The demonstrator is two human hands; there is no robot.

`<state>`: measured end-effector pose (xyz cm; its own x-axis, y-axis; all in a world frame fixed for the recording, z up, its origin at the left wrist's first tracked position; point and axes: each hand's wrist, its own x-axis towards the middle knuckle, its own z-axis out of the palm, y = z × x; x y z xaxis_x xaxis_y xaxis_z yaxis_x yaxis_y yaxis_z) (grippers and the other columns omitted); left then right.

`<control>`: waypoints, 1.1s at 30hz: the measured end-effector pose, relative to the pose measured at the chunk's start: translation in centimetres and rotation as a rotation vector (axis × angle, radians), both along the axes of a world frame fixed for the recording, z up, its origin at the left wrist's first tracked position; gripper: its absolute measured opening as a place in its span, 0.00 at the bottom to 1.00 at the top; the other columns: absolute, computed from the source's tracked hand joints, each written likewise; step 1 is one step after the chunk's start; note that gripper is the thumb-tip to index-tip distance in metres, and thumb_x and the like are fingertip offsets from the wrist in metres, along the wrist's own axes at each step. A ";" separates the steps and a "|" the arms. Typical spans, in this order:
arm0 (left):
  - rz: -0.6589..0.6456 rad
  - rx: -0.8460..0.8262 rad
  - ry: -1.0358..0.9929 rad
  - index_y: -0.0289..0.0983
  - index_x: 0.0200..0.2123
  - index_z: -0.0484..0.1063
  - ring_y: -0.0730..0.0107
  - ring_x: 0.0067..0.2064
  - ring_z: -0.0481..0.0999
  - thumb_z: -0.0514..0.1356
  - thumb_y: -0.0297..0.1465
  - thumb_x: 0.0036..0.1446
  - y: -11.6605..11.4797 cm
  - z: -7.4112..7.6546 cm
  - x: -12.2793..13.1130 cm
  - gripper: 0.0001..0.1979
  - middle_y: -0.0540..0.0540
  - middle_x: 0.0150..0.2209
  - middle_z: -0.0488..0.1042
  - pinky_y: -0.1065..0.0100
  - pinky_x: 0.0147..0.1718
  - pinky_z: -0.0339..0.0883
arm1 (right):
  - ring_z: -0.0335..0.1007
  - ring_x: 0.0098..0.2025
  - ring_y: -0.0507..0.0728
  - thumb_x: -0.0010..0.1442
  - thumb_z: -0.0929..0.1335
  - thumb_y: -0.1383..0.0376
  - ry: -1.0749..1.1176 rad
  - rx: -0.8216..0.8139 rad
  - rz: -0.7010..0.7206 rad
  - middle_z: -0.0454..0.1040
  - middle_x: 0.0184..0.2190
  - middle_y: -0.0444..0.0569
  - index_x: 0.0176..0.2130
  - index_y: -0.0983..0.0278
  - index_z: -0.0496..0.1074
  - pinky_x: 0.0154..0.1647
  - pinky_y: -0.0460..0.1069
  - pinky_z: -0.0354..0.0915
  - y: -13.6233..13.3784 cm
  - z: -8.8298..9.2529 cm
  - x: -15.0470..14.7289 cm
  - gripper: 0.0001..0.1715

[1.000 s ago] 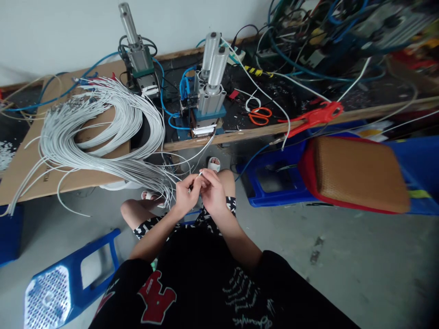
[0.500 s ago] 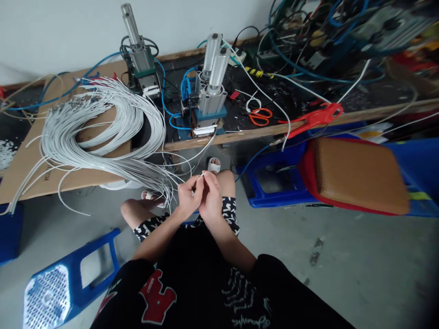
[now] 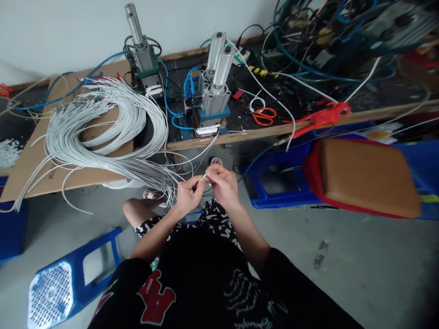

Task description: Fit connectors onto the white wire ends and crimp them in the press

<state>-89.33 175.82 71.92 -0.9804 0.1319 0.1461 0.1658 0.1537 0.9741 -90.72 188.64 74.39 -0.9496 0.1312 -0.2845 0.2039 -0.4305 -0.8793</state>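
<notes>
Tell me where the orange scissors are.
Head view, right of centre: the orange scissors lie on the bench between the blue-based press and the red clamp.

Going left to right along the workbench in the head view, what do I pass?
Wire bundle → single-cylinder press → twin-cylinder press → orange scissors → red clamp.

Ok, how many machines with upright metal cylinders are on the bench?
2. One machine stands at the back beside the white wires; the other machine sits at the bench front edge, in the middle. Others may be hidden in the cable clutter on the right.
</notes>
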 end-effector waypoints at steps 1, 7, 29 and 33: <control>-0.020 -0.001 0.000 0.34 0.40 0.83 0.78 0.22 0.62 0.56 0.42 0.69 -0.3 -0.1 -0.1 0.19 0.49 0.26 0.77 0.73 0.23 0.58 | 0.61 0.25 0.49 0.47 0.79 0.57 0.028 0.053 0.067 0.71 0.22 0.42 0.27 0.61 0.78 0.29 0.47 0.57 0.9 0.0 -0.3 0.13; 0.005 0.022 -0.005 0.34 0.39 0.82 0.78 0.22 0.62 0.57 0.41 0.68 -0.1 -0.1 -0.2 0.18 0.50 0.25 0.76 0.73 0.23 0.57 | 0.57 0.24 0.49 0.50 0.79 0.54 0.065 0.252 0.111 0.69 0.20 0.41 0.29 0.61 0.81 0.27 0.47 0.52 2.2 0.0 -0.5 0.14; 0.092 0.067 -0.070 0.35 0.28 0.74 0.73 0.28 0.68 0.55 0.43 0.69 2.3 0.3 0.3 0.22 0.49 0.26 0.72 0.70 0.30 0.62 | 0.64 0.30 0.49 0.47 0.79 0.55 -0.174 -0.306 -0.292 0.70 0.27 0.39 0.31 0.59 0.74 0.33 0.46 0.67 -3.4 -0.1 1.9 0.17; 0.099 0.063 -0.071 0.36 0.28 0.74 0.73 0.28 0.67 0.56 0.44 0.69 2.1 0.3 0.2 0.22 0.49 0.26 0.72 0.71 0.30 0.62 | 0.62 0.29 0.49 0.47 0.79 0.55 -0.163 -0.284 -0.281 0.69 0.26 0.39 0.30 0.60 0.74 0.32 0.46 0.66 -3.4 -0.3 1.9 0.17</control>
